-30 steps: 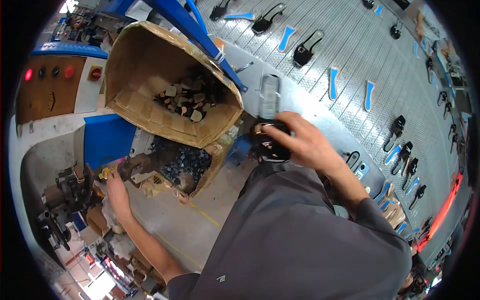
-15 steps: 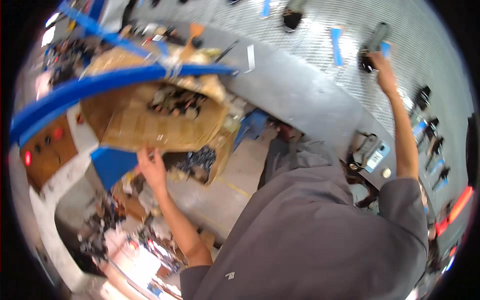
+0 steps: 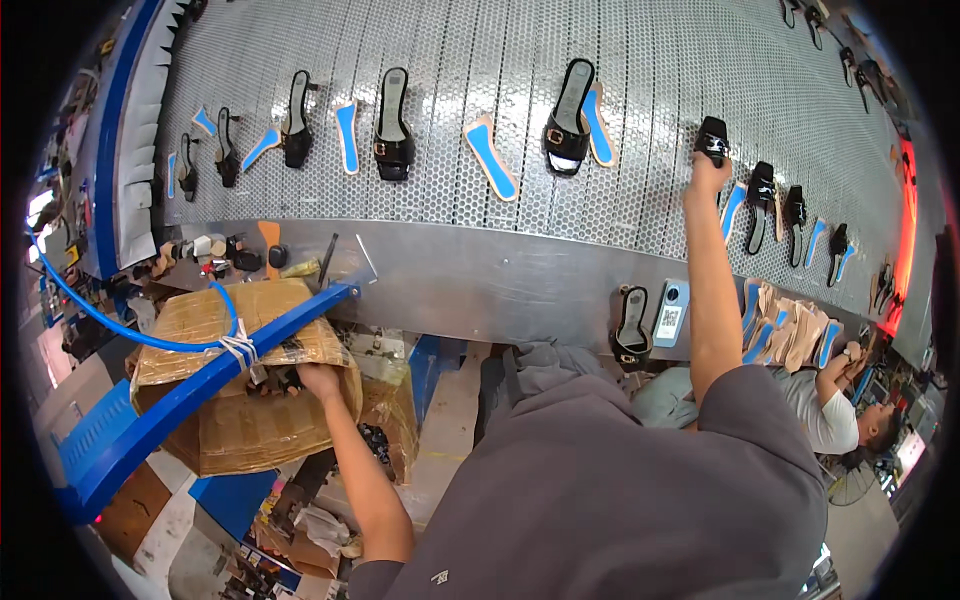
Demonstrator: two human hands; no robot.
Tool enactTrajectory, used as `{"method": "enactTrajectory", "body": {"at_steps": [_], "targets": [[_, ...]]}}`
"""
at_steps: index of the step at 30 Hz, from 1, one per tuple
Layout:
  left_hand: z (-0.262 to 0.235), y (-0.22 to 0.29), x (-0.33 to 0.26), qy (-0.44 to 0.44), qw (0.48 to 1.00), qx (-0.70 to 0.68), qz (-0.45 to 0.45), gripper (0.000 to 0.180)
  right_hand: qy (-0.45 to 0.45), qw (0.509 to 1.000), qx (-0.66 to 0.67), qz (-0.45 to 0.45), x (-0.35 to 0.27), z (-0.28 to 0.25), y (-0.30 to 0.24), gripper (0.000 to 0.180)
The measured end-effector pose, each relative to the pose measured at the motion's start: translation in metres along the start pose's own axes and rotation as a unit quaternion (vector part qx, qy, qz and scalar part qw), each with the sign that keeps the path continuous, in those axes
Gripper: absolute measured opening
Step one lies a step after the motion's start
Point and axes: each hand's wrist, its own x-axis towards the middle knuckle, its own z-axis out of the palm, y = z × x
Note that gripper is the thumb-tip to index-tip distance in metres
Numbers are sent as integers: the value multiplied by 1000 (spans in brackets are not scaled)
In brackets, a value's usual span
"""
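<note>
Head view: perforated wall [image 3: 560, 230] carries black sandals and blue insoles. Below its left end, a tilted box [image 3: 240, 400] holds dark parts; left hand [image 3: 320, 380] reaches in, fingers hidden, so I cannot tell their spread. Up on the wall, right hand [image 3: 706, 178] pinches a sandal [image 3: 712, 140].

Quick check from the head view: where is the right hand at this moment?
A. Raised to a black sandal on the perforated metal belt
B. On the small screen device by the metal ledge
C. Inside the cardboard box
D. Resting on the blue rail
A: the right hand is stretched up with its fingers on the black sandal on the perforated belt, while the left hand is at the opening of the cardboard box.
</note>
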Motion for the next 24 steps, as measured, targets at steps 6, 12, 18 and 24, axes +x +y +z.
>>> {"method": "enactTrajectory", "body": {"at_steps": [6,12,18,24], "targets": [[-81,-75,-72,-158,796,-574,-111,28,-288,942,156,66,8,-16,-89,110],[-80,-32,-162,-97,710,-690,-102,46,-33,855,-150,-496,-238,-67,-137,72],[-102,-98,-258,-26,726,-687,-5,34,-657,751,57,-4,-465,-103,-122,54],[-115,-160,-335,66,718,-688,-80,20,-869,444,11,220,-672,-174,-98,53]]}}
